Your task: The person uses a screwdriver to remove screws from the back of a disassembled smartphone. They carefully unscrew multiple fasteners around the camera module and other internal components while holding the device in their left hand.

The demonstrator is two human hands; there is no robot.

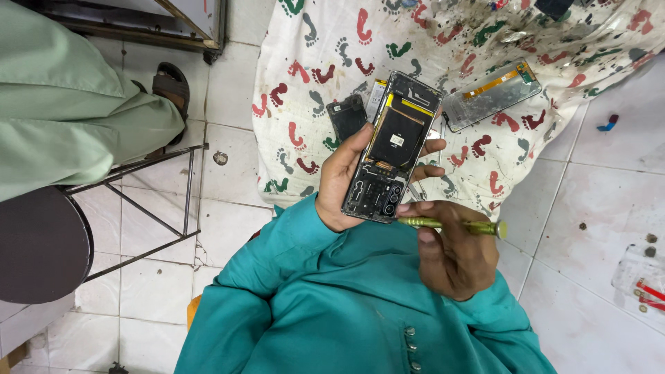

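Over footprint cloth: opened phone upright-ish, top up-right.

Screens and labels around the opened phone I hold over the footprint-print cloth.

In my left hand I see the opened phone, back cover off, its dark battery carrying a small white rectangular label near the middle and a yellow strip along its upper edge. Up and to the right of the phone, a detached screen panel lies flat on the cloth, grey and rectangular, tilted, with an orange ribbon strip along its top. Just left of the phone, touching the cloth, lies a small dark rectangular panel; I cannot tell whether it is a screen or a cover.
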